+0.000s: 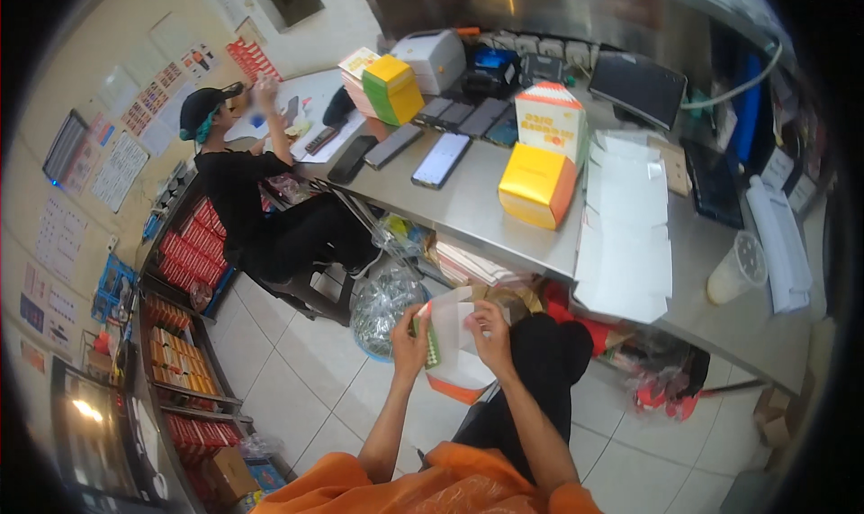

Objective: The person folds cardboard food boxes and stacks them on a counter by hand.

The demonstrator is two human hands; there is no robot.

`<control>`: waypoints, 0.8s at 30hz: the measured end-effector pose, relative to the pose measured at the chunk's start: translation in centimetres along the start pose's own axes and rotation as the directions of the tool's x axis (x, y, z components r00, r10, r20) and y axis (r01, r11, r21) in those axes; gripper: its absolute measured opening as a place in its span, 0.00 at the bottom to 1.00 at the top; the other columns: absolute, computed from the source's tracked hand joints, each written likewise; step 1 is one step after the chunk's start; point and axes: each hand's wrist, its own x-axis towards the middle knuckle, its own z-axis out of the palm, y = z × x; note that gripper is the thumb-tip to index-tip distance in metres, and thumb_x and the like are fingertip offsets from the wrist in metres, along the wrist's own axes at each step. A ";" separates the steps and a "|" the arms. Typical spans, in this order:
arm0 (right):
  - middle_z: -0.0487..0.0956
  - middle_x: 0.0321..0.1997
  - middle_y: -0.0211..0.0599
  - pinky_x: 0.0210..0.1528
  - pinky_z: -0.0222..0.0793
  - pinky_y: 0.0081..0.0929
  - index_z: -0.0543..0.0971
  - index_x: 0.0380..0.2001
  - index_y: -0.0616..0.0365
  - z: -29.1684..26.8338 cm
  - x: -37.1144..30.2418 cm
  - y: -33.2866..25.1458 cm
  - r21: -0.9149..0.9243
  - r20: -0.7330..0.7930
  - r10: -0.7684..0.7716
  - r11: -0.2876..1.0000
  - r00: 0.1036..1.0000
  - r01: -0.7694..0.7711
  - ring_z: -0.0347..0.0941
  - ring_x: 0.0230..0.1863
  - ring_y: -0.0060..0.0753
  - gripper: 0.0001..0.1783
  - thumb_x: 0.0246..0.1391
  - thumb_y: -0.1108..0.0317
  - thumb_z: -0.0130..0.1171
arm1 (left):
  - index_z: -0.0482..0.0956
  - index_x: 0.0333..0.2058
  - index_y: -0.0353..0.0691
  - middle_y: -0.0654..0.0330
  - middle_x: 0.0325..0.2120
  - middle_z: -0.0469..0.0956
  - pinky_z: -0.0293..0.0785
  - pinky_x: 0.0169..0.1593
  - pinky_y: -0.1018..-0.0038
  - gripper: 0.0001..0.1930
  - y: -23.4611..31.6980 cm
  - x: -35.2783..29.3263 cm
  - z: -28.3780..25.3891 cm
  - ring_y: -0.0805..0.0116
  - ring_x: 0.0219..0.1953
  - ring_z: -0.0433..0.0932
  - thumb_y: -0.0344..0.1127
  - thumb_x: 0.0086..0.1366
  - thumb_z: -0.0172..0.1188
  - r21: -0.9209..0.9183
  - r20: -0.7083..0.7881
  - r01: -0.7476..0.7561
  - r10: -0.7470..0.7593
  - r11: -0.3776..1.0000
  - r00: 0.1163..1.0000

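Observation:
Above my lap I hold a partly folded paper food box [462, 363], white inside, with orange and green on its outer faces. My left hand [409, 341] pinches its left wall, fingers closed on the card. On the opposite side, my right hand [490, 338] grips a raised white flap between thumb and fingers. On the steel table ahead lies a stack of flat white box blanks [625, 230]. Beside it stand a yellow and orange folded box [535, 185] and a taller printed box [551, 118].
Several phones, one a lit phone [441, 158], lie on the steel table [486, 174]. A plastic cup [736, 269] stands near its right edge. A seated person in black [256, 185] is at the far left. A tub of plastic bags [387, 311] stands on the floor left of the table.

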 end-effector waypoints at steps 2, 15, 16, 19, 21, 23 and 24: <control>0.80 0.33 0.33 0.36 0.71 0.23 0.74 0.48 0.61 0.5 -0.8 1.5 0.029 0.094 0.108 0.993 0.990 -0.111 0.77 0.33 0.24 0.17 0.57 0.69 0.63 | 0.79 0.40 0.34 0.51 0.31 0.82 0.74 0.41 0.70 0.08 0.2 -0.1 0.0 0.67 0.35 0.80 0.31 0.70 0.55 0.074 0.032 -0.043 0.041 0.996 0.999; 0.82 0.35 0.40 0.36 0.72 0.23 0.81 0.37 0.63 0.0 0.0 -1.7 -0.118 -0.094 0.038 0.992 0.995 -0.049 0.79 0.34 0.28 0.07 0.56 0.72 0.63 | 0.77 0.30 0.35 0.64 0.23 0.74 0.66 0.36 0.76 0.10 0.7 0.6 -0.7 0.75 0.32 0.71 0.36 0.67 0.61 0.381 -0.078 -0.390 0.449 0.838 0.890; 0.80 0.34 0.38 0.33 0.71 0.25 0.82 0.39 0.61 0.1 0.1 -1.7 -0.184 -0.081 -0.103 0.979 0.991 0.087 0.78 0.32 0.31 0.07 0.56 0.75 0.60 | 0.78 0.31 0.35 0.62 0.25 0.76 0.67 0.36 0.76 0.12 0.5 0.2 -0.4 0.73 0.32 0.73 0.39 0.68 0.59 0.226 -0.025 -0.257 0.269 0.940 0.963; 0.76 0.32 0.39 0.32 0.70 0.28 0.82 0.40 0.58 -0.1 -0.4 -2.4 -0.242 0.203 -0.211 0.935 0.956 0.258 0.76 0.30 0.36 0.09 0.55 0.77 0.58 | 0.79 0.34 0.34 0.56 0.31 0.81 0.72 0.36 0.76 0.20 0.0 -0.5 0.4 0.69 0.35 0.78 0.48 0.71 0.52 -0.135 0.175 0.211 -0.186 0.968 0.967; 0.74 0.31 0.38 0.31 0.70 0.30 0.81 0.39 0.58 0.1 -0.4 -2.8 -0.199 0.170 -0.188 0.955 0.967 0.221 0.74 0.28 0.37 0.09 0.56 0.79 0.56 | 0.80 0.36 0.33 0.54 0.34 0.82 0.76 0.36 0.75 0.24 0.0 0.3 1.0 0.68 0.37 0.80 0.52 0.73 0.48 -0.284 0.229 0.427 -0.371 0.859 0.900; 0.75 0.32 0.38 0.30 0.70 0.30 0.80 0.38 0.59 -0.1 -0.1 -2.8 -0.148 0.108 -0.192 0.967 0.975 0.207 0.75 0.28 0.36 0.08 0.56 0.79 0.56 | 0.81 0.37 0.31 0.54 0.34 0.82 0.81 0.38 0.72 0.18 0.1 0.8 1.1 0.69 0.37 0.82 0.44 0.71 0.54 -0.332 0.268 0.408 -0.330 0.850 0.905; 0.75 0.33 0.39 0.30 0.70 0.30 0.80 0.38 0.60 0.0 0.0 -2.8 -0.142 0.067 -0.175 0.973 0.982 0.183 0.75 0.28 0.37 0.07 0.57 0.79 0.56 | 0.81 0.37 0.31 0.54 0.33 0.82 0.81 0.39 0.73 0.16 0.0 1.0 1.2 0.69 0.37 0.82 0.41 0.70 0.56 -0.325 0.282 0.398 -0.313 0.858 0.907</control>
